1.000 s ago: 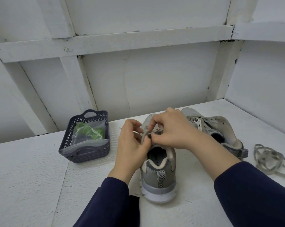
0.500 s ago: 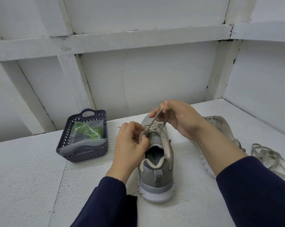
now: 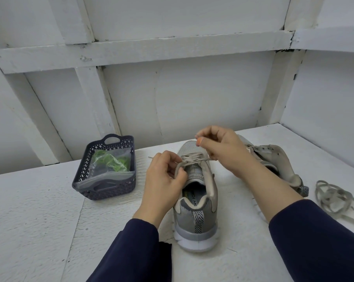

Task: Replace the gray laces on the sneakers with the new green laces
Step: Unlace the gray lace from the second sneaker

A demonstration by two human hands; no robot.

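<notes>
Pinching gray lace (image 3: pixel 194 159): left hand (image 3: pixel 164 180), right hand (image 3: pixel 223 147); right forearm (image 3: pixel 263 180) partly hides second sneaker (image 3: pixel 277 157); basket (image 3: pixel 107 190) left.

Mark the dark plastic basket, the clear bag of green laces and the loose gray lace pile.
Dark plastic basket (image 3: pixel 121 190): head view, front wall.
Clear bag of green laces (image 3: pixel 109 165): head view, bag's middle.
Loose gray lace pile (image 3: pixel 329 197): head view, tangle's centre.

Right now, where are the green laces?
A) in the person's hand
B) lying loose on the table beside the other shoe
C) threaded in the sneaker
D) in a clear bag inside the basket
D: the green laces lie in a clear bag inside the dark basket, left of the sneaker.
</notes>
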